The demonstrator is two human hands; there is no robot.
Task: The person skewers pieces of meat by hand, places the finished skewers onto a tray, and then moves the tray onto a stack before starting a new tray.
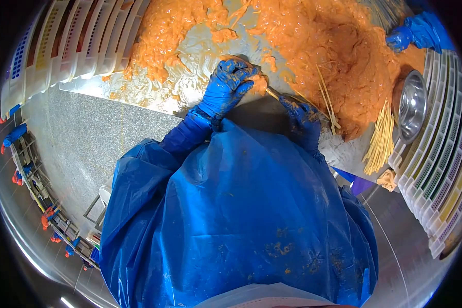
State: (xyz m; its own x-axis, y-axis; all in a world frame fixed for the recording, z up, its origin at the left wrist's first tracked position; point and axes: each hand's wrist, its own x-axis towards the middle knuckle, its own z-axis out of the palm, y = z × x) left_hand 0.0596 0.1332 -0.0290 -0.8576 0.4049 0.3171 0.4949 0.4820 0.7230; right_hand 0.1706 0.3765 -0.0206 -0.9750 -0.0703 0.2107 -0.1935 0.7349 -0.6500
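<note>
My left hand, in a smeared blue glove, has its fingers wrapped round a piece of orange meat near the table's front edge. From that piece a thin wooden skewer runs to the right. At its other end my right hand, gloved as well and partly in shadow, is closed on the skewer. Beyond both hands a large mass of wet orange meat covers much of the metal table. A few loose skewers lie on it, just right of my right hand.
A bundle of skewers and a metal bowl are at the right. Stacked plastic crates stand beside them, with more crates at upper left. A co-worker's gloved hand touches the upper-right meat. Several people are far off at left.
</note>
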